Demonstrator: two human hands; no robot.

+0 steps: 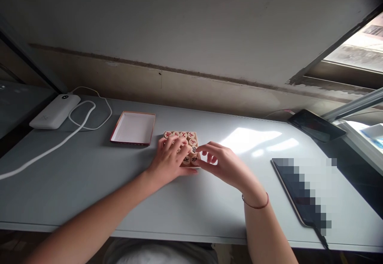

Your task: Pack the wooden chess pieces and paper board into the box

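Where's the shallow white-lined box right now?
In the head view, the shallow white-lined box lies left of centre on the desk, between the white cabled device and the box of round pieces under the left hand.

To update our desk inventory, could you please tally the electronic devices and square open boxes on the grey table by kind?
Flat, dark rectangular devices: 2
White rectangular plastic device: 1
Red-edged square box, white inside: 1
Shallow square box holding pale round pieces: 1
Total: 5

Open desk (191, 121) behind the box (196, 137), left hand (170, 158) across its top, right hand (223, 161) beside it, shallow lid (133, 128) obstructing leftward
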